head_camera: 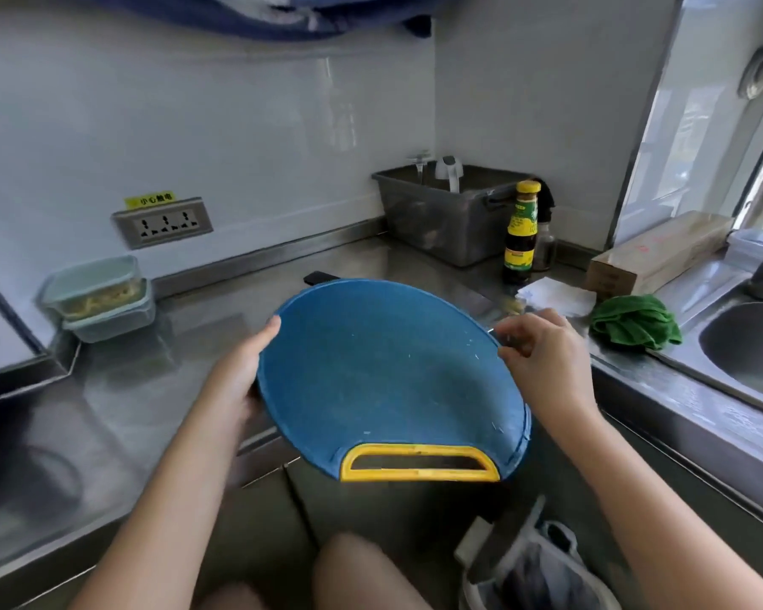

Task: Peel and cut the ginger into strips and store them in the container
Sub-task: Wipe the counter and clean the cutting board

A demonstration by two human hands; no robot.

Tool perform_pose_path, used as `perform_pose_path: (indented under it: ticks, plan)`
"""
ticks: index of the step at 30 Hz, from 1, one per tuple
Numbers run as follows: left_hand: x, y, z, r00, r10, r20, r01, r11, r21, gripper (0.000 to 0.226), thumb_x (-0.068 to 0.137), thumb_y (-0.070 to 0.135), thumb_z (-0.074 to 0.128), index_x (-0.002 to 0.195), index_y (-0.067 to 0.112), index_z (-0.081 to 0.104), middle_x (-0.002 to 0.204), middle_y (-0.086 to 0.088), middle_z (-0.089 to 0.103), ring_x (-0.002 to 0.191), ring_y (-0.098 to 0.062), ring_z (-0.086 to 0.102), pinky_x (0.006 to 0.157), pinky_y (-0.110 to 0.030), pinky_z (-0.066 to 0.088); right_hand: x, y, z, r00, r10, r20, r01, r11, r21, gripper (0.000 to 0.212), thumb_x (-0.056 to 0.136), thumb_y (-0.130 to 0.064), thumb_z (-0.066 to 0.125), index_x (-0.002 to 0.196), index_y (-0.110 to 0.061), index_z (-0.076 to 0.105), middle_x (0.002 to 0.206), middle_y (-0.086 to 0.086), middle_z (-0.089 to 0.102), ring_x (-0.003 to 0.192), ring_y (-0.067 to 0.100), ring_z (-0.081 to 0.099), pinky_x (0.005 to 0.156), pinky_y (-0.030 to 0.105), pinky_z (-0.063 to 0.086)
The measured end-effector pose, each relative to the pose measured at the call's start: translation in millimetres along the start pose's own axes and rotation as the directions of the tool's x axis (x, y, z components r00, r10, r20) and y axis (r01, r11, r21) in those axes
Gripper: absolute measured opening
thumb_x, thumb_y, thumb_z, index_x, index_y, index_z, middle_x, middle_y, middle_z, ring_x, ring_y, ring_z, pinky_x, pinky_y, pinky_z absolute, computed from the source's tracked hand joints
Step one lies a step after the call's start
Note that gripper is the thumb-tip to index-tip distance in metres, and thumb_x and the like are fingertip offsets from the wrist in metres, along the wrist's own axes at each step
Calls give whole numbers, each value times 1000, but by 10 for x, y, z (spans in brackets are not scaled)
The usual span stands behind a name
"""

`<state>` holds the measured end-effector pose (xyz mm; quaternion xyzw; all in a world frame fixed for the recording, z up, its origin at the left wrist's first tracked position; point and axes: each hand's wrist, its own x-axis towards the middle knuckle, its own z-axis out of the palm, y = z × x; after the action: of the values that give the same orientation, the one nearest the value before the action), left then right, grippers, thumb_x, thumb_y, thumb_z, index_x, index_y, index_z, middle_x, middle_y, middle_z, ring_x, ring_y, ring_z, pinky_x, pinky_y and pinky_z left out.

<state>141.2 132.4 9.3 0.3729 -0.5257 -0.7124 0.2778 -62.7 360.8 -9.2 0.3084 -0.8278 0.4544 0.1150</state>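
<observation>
Board: a blue round plastic cutting board [384,372] with a yellow slotted handle [419,462] was held off the steel counter [150,389], its handle end out past the counter's front edge.
Left hand: the left hand [243,372] gripped the board's left rim, thumb on top and fingers underneath.
Right hand: the right hand [542,350] sat at the right rim with its fingers curled. The blur hid whether it pinched the rim or some small thing.
Ginger: pale yellow strips [100,297], likely the ginger, lay inside the upper of two stacked pale-green lidded containers [95,292] at the counter's back left, well apart from the board.
Board surface: only pale flecks showed on it.
Step in hand: probably clearing the last scraps. A lined waste bin [538,565] stood on the floor below, to the right.
Doing it well: tilt the handle end down over the bin, keep the left grip firm, and sweep the flecks toward the low edge so none drop on the floor.
</observation>
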Motion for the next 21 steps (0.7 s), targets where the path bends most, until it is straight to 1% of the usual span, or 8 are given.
perform_pose_path:
  ticks: [2, 4, 7, 11, 14, 17, 19, 21]
  plan:
    - [-48, -2, -180, 998, -6, -58, -2, 992, -127, 29, 94, 39, 51, 100, 15, 66, 95, -4, 70, 84, -18, 66, 71, -34, 48, 79, -59, 110, 995, -64, 73, 63, 998, 10, 29, 75, 10, 70, 93, -12, 73, 99, -2, 53, 80, 17, 58, 74, 26, 48]
    - [-85, -25, -302, 994, -11, -111, -11, 979, -202, 27, 97, 36, 47, 99, 15, 63, 96, -3, 68, 85, -17, 64, 67, -33, 47, 147, -158, 271, 985, -102, 140, 102, 995, 6, 19, 76, -3, 77, 93, -11, 73, 97, -2, 54, 82, 16, 58, 73, 24, 43]
    - [-117, -75, -383, 978, -19, -206, -38, 962, -270, 22, 98, 33, 46, 94, 16, 60, 100, -2, 65, 88, -18, 61, 76, -34, 46, 249, -279, 473, 966, -147, 212, 166, 984, -72, 17, 85, -29, 73, 92, -13, 73, 92, 1, 63, 84, 18, 58, 70, 26, 37]
    - [-89, -159, -518, 953, -58, -297, -46, 942, -333, 17, 95, 31, 53, 96, 14, 59, 114, -4, 60, 90, -18, 61, 84, -35, 43, 557, -150, 453, 984, -106, 143, 134, 970, -203, 23, 89, -28, 65, 97, -8, 74, 102, 12, 64, 99, 31, 57, 78, 31, 39]
    - [-61, -191, -560, 942, -89, -324, -37, 931, -362, 21, 94, 31, 56, 108, 16, 56, 113, -4, 60, 96, -20, 59, 83, -34, 44, 872, 183, 255, 994, 94, 50, -63, 898, -436, 44, 90, -37, 61, 122, -8, 61, 128, 18, 53, 122, 38, 43, 105, 43, 33]
    - [-43, -216, -523, 958, -83, -276, -27, 927, -373, 17, 95, 32, 54, 98, 16, 60, 117, -4, 60, 102, -22, 57, 86, -35, 44, 1033, 452, 77, 889, 454, 55, -332, 724, -605, 75, 89, -54, 56, 145, -10, 33, 156, 22, 19, 144, 46, 8, 114, 63, 8]
    - [-18, -235, -504, 965, -80, -251, -21, 926, -376, 16, 95, 33, 53, 92, 19, 60, 119, -4, 60, 105, -22, 57, 87, -36, 44, 1055, 586, 28, 817, 574, 51, -428, 663, -614, 71, 94, -45, 52, 150, -13, 24, 160, 21, 5, 145, 46, -4, 111, 67, 4]
    - [10, -255, -487, 969, -78, -234, -18, 923, -383, 16, 95, 35, 53, 94, 20, 60, 120, -3, 61, 106, -22, 58, 89, -37, 44, 1033, 723, 2, 790, 612, 27, -459, 621, -635, 62, 95, -24, 49, 151, -14, 22, 160, 20, 5, 146, 43, -2, 111, 65, 11]
